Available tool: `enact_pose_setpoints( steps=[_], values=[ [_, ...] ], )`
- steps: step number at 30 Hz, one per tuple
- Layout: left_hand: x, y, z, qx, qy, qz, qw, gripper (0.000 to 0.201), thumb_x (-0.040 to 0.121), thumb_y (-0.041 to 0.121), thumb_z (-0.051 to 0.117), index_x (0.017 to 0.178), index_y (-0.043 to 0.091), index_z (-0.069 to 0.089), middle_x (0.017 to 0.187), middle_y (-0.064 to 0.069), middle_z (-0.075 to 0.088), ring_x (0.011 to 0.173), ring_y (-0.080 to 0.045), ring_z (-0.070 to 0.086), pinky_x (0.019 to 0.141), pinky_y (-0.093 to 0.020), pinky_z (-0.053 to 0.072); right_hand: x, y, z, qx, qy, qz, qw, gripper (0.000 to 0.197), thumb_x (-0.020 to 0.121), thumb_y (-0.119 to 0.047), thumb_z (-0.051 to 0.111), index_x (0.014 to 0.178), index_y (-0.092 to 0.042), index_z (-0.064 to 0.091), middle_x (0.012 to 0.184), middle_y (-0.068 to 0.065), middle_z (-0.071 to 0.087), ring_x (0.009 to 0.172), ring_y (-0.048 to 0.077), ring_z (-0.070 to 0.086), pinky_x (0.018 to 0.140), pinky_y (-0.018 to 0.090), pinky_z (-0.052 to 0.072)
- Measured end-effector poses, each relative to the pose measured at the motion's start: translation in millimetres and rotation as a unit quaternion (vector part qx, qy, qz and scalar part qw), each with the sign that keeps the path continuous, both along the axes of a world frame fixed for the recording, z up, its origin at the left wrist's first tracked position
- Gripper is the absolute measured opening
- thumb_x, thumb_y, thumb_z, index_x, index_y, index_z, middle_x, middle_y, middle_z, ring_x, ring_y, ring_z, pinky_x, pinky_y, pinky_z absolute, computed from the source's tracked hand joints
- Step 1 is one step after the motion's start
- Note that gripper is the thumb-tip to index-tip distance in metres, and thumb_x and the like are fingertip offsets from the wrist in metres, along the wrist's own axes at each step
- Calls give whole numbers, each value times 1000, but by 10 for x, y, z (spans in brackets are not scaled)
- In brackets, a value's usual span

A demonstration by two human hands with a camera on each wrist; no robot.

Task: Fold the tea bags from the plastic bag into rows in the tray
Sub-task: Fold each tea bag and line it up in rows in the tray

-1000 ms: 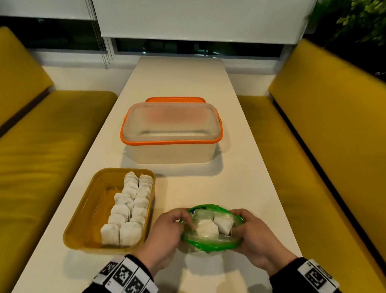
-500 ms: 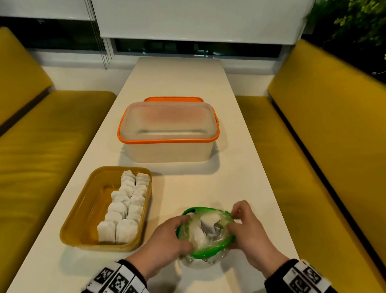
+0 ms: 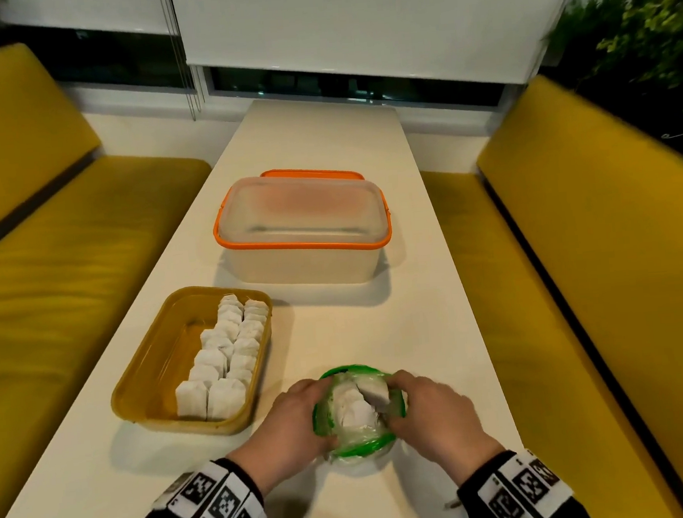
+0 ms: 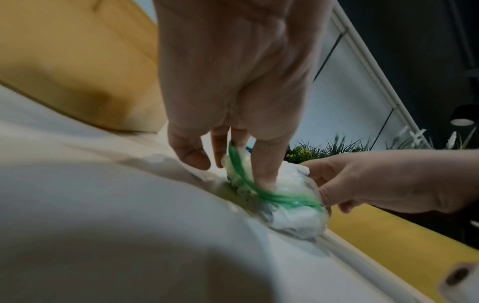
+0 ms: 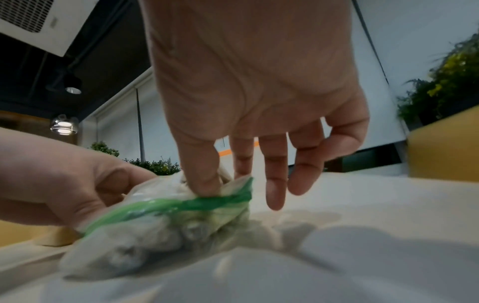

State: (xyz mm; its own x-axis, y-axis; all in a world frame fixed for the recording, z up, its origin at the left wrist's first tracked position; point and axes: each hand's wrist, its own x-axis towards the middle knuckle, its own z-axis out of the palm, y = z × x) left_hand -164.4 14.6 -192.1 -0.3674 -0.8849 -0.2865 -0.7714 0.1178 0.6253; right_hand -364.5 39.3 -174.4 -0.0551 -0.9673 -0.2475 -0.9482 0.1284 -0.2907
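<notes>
A clear plastic bag (image 3: 360,447) with a green zip rim lies on the white table near its front edge, holding several white tea bags. My left hand (image 3: 304,415) grips the bag's left rim, thumb inside the mouth, as the left wrist view shows (image 4: 233,162). My right hand (image 3: 401,394) reaches into the mouth from the right; its thumb and forefinger pinch a tea bag (image 3: 374,392) there, with the other fingers spread (image 5: 223,178). To the left stands the yellow tray (image 3: 150,358) with two rows of folded tea bags (image 3: 232,351) along its right side.
A clear box with an orange rim (image 3: 304,229) stands beyond the tray in the middle of the table (image 3: 321,136). Yellow benches (image 3: 581,279) run along both long sides. Plants (image 3: 649,25) stand at the back right.
Both hands kept hold at the bag and drew its mouth wider. My right fingers moved from the outer rim into the opening onto a tea bag.
</notes>
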Motion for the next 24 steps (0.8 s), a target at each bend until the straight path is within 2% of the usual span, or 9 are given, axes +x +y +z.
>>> enact_pose_setpoints(
  steps=[2,4,7,10,13,18,21,23,24],
  values=[
    [-4,-42,-5,4,-55,-11,998,88,73,33,74,146,33,25,141,3,38,125,-22,37,106,-26,31,-17,-66,30,16,49,18,998,42,82,-49,52,122,-40,46,112,-6,61,106,23,58,78,34,41],
    [-22,-81,8,12,-93,-20,995,89,73,38,74,146,32,23,141,2,36,125,-26,35,106,-31,31,-14,-144,46,44,51,29,997,42,83,-47,53,122,-37,46,114,-5,62,108,24,58,79,35,37],
    [-54,-126,24,20,-131,-32,991,87,73,42,73,146,32,26,139,1,35,124,-28,33,108,-35,31,6,-213,46,76,49,33,995,36,84,-41,55,118,-33,47,113,-4,63,108,25,57,79,37,33],
    [-82,-129,22,13,-169,-48,984,82,73,46,71,143,32,30,135,0,38,121,-30,34,105,-37,35,3,-217,17,92,49,31,994,33,84,-40,55,116,-32,48,113,-5,63,109,24,57,83,38,34],
    [-85,-135,21,12,-167,-47,985,76,71,47,71,138,34,37,131,0,39,118,-31,35,104,-38,37,-5,-220,23,99,25,25,995,32,84,-39,56,115,-32,50,113,-6,62,109,23,56,87,38,36],
    [-78,-116,34,16,-138,-30,990,77,70,45,74,138,33,39,128,0,40,118,-26,37,103,-33,36,-36,-172,54,97,-85,-13,992,37,72,-43,63,108,-35,60,98,-10,59,104,20,58,88,35,43],
    [-77,-116,55,6,-128,-27,991,81,67,43,76,138,30,40,127,-2,42,117,-26,41,101,-33,37,-88,-96,23,58,-190,-67,978,58,53,-58,63,107,-36,66,113,-12,56,111,14,54,98,44,42],
    [-76,-109,64,4,-117,-27,993,80,65,42,77,136,28,42,127,-2,43,117,-25,43,101,-32,38,-77,-42,9,10,-231,-109,967,53,51,-70,58,90,-35,68,115,-13,54,114,11,50,102,43,37],
    [-77,-104,69,2,-107,-26,994,79,64,41,78,135,27,44,126,-2,43,116,-25,45,101,-31,39,-42,-31,20,-5,-228,-120,966,51,55,-75,57,85,-35,67,115,-14,52,116,9,46,103,41,34]
  ],
)
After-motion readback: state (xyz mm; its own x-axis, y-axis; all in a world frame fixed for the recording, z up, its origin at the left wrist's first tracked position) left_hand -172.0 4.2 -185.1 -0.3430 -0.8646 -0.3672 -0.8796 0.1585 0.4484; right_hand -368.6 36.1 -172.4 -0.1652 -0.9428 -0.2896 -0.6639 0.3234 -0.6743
